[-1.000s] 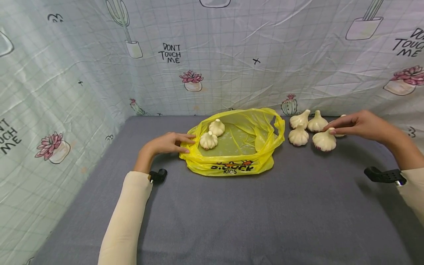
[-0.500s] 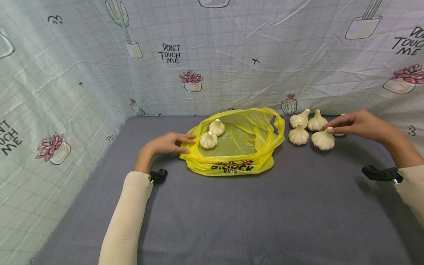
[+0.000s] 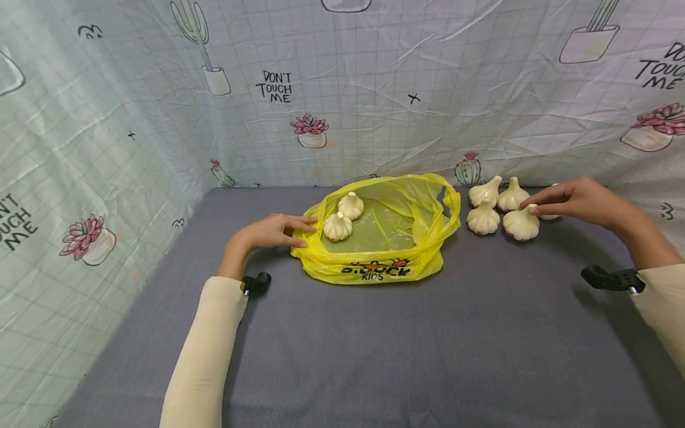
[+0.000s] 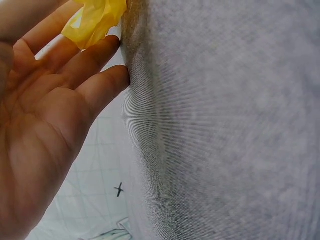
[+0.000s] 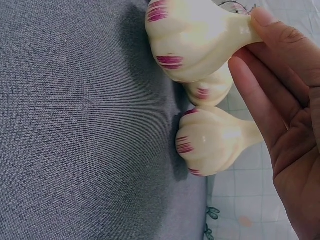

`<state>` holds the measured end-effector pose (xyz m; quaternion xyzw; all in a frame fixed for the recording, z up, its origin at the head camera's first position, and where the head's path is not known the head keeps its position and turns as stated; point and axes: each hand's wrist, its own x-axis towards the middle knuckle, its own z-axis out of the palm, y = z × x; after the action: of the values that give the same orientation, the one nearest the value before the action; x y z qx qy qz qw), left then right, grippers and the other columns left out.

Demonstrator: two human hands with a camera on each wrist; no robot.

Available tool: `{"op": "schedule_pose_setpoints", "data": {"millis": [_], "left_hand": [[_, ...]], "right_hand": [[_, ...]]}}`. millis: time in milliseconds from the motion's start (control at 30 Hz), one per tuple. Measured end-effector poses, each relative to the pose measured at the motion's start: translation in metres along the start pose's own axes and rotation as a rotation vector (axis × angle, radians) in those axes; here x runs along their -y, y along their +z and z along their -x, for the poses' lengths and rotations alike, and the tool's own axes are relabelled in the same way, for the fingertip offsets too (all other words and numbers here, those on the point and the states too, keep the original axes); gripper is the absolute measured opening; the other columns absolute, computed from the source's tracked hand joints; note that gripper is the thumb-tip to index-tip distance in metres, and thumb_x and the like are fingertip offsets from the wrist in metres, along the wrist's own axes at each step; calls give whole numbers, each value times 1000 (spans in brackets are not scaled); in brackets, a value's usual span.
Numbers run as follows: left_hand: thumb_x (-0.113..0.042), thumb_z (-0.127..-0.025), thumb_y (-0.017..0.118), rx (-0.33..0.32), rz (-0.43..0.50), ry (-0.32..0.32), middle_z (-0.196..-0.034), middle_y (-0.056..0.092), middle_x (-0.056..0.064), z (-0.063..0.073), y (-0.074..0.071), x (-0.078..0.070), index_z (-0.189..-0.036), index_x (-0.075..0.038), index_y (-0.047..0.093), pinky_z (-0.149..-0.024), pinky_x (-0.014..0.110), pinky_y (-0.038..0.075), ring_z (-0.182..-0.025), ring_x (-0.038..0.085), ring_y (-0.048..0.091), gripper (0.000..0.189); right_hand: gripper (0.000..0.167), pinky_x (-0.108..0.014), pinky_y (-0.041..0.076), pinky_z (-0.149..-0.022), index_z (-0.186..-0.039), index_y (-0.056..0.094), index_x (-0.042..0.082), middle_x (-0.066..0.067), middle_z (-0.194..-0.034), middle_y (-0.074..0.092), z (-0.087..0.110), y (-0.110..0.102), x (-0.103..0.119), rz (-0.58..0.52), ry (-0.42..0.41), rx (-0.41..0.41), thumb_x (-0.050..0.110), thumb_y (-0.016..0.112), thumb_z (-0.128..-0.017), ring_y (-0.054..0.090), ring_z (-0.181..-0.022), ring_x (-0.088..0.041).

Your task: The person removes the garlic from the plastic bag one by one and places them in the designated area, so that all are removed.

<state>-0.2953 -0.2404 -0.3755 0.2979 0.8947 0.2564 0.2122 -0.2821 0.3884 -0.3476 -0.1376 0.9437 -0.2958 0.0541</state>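
My right hand (image 3: 594, 202) pinches the stem of a white garlic bulb (image 3: 521, 226) at the right of the head view. In the right wrist view, purple streaks mark this bulb (image 5: 192, 40), and thumb and fingertips meet at its neck. Several other garlic bulbs (image 3: 483, 220) stand close beside it, one partly hidden behind the fingers. My left hand (image 3: 267, 230) holds the left side of a yellow plastic bag (image 3: 374, 264), whose mouth gapes upward. Inside the bag, at its left, sit two garlic bulbs (image 3: 337, 227). The left wrist view shows yellow plastic (image 4: 95, 22) against the fingers.
A grey cloth (image 3: 342, 351) covers the table. Behind and to the left hangs a pale sheet (image 3: 364, 89) printed with potted plants and lettering. The bag's right handle loop (image 3: 453, 211) reaches close to the loose bulbs.
The right hand and its garlic bulb have shifted very slightly left and up, and the right forearm has come a little inward. The left hand and the bag stay in place.
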Motion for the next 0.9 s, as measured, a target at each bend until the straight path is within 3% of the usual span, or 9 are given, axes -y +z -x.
{"op": "schedule_pose_setpoints", "data": {"millis": [67,167,433,667,900], "left_hand": [[-30,-99,69,3,10,1,-161,40,3,0,0,1,-146,-15,58,-74,36,41,-69,19,44,50],[-30,-99,69,6,17,3,-161,40,3,1,1,0,-146,-15,58,-71,35,40,-62,15,38,50],[-28,-98,70,-10,35,4,-161,41,3,2,1,1,-145,-14,59,-75,37,40,-78,20,45,50],[-28,-98,70,-16,34,13,-160,41,4,1,2,2,-144,-14,60,-79,37,41,-110,21,52,50],[-28,-98,70,-14,40,8,-161,41,4,2,2,2,-145,-14,59,-76,38,40,-89,21,49,50]], "right_hand": [[27,-16,46,-69,-114,79,8,17,-102,75,-1,1,-2,2,7,-5,25,77,-93,58,-91,15],[30,-17,47,-69,-116,79,8,20,-101,73,-2,2,-4,2,22,-5,27,77,-93,57,-91,15],[31,-17,49,-70,-119,77,7,20,-105,73,-2,3,-7,-13,17,5,25,76,-94,58,-93,15],[33,-13,46,-73,-122,77,13,11,-112,75,4,-2,2,-23,23,6,31,75,-94,59,-97,15],[34,-13,47,-73,-122,76,12,6,-114,76,2,-6,28,-15,-16,-11,31,75,-94,61,-94,13]]}}
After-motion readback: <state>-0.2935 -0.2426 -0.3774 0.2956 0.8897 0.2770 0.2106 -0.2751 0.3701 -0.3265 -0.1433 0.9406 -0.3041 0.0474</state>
